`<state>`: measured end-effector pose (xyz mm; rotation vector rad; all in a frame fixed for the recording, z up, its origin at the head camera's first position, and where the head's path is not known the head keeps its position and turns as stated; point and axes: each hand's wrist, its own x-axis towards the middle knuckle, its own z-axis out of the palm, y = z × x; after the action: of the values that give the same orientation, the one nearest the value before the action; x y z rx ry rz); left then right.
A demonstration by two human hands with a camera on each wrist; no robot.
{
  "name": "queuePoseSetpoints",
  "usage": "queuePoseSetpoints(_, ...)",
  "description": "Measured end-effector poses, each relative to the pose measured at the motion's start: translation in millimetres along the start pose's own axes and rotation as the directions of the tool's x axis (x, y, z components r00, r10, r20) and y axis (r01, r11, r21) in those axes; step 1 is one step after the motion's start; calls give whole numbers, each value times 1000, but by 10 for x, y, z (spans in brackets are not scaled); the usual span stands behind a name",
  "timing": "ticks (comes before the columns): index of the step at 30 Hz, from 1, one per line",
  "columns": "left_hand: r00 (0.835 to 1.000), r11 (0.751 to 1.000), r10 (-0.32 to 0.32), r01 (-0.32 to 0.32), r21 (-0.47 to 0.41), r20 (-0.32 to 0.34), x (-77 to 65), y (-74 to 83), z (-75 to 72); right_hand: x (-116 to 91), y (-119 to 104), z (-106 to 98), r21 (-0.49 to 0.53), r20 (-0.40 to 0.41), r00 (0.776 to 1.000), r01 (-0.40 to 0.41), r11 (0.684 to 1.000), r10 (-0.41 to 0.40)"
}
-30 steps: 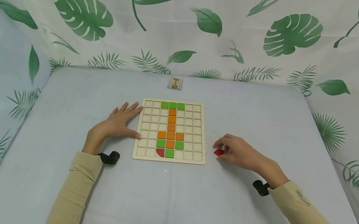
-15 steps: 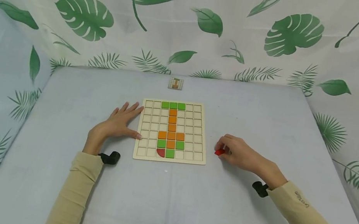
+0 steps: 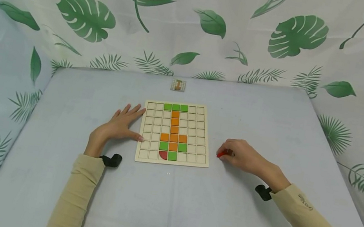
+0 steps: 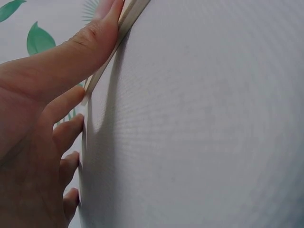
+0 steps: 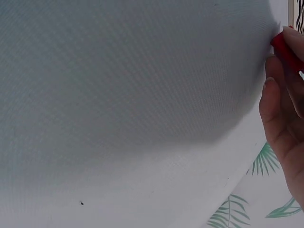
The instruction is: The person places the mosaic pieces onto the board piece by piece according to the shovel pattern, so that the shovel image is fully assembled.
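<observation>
A cream grid board [image 3: 196, 135] lies mid-table, with green and orange square tiles set in a column and a crosspiece. One red quarter-round tile [image 3: 163, 155] sits in its bottom row, left of a green tile [image 3: 172, 156]. My left hand [image 3: 119, 125] is spread at the board's left side, thumb on its edge and fingers straight; the left wrist view shows the thumb [image 4: 90, 42] along that edge. Right of the board, my right hand [image 3: 241, 154] pinches a small red piece [image 3: 221, 154] between thumb and fingers. In the right wrist view this red piece [image 5: 287, 51] is partly hidden by fingers.
Behind the board lies a small pattern card [image 3: 178, 85] with a similar figure on a grid. A white cloth [image 3: 139, 202] covers the table. Leaf-printed cloth [image 3: 168, 20] hangs at the back and sides.
The red piece has turned in my right hand's fingers, and less of it shows now. My left hand and the board stay in place.
</observation>
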<state>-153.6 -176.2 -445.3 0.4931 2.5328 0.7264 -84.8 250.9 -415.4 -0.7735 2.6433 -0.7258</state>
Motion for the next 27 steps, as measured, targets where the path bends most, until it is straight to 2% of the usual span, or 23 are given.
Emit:
queuePoseSetpoints(10,1000,1000,-1,1,-1,2,-5,10,-3,34,-30,1,58,-22,1000,-14,998,16)
queuePoseSetpoints(19,1000,1000,-3,3,-3,1,-13,-9,5,46,-57,1,70,-36,997,66,995,-64)
queuePoseSetpoints(27,1000,1000,-7,7,-7,-1,-12,9,3,118,-113,-16,81,-43,998,43,996,-40)
